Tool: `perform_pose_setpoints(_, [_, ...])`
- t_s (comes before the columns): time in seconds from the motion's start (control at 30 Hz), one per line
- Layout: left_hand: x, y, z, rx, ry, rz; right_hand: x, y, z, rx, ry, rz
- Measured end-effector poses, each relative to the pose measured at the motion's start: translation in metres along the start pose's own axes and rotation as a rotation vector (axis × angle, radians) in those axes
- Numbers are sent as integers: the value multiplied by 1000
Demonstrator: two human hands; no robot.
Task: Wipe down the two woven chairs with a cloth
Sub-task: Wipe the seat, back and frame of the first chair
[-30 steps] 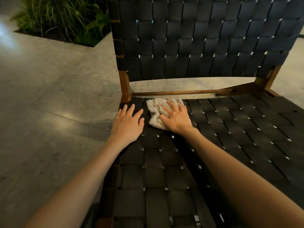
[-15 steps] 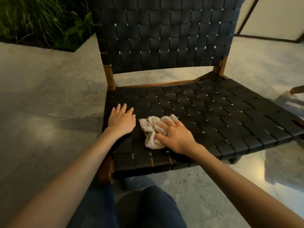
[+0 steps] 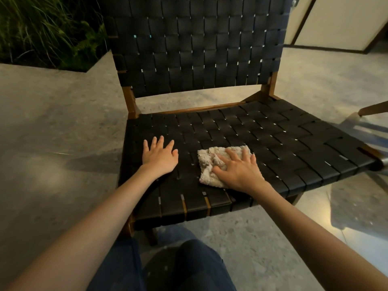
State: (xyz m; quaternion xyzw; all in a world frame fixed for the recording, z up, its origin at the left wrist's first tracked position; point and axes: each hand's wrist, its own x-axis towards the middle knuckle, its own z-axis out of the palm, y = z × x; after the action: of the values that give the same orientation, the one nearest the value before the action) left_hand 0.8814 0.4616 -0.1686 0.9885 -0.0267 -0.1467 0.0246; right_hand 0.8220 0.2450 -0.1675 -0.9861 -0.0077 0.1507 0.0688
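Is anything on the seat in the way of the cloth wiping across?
Nothing visible does. The right hand presses the cloth flat, and the seat to its right is bare straps. The left hand rests on the other side, apart from the cloth.

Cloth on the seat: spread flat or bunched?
Bunched: the cloth shows rumpled folds beneath the right hand, which presses it onto the woven seat.

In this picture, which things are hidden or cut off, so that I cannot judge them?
Head view, cloth: partly covered by the right hand.
Head view, chair backrest: top cut off by the upper edge.
Head view, wooden piece: cut off by the right edge; what it belongs to is unclear.
Head view, seat: a patch hidden under the left hand.
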Motion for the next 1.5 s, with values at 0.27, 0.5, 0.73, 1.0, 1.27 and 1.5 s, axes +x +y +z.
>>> perform_pose_setpoints(0.27, [59, 6, 11, 4, 68, 25, 128, -16, 12, -35, 76, 36])
perform_pose_setpoints(0.5, [110, 5, 21, 14, 147, 46, 240, -25, 18, -9, 216, -33])
perform_pose_setpoints(0.73, [134, 24, 25, -3, 189, 21, 274, 1, 5, -2, 332, -15])
perform_pose_setpoints(1.0, [132, 23, 25, -47, 198, 35, 257, 25, -5, -5, 240, -13])
perform_pose_setpoints(1.27, [94, 34, 21, 11, 60, 127, 167, 40, 2, -11, 44, -68])
perform_pose_setpoints(1.5, [57, 62, 22, -33, -20, 146, 48, 44, -9, 45, 32, -18])
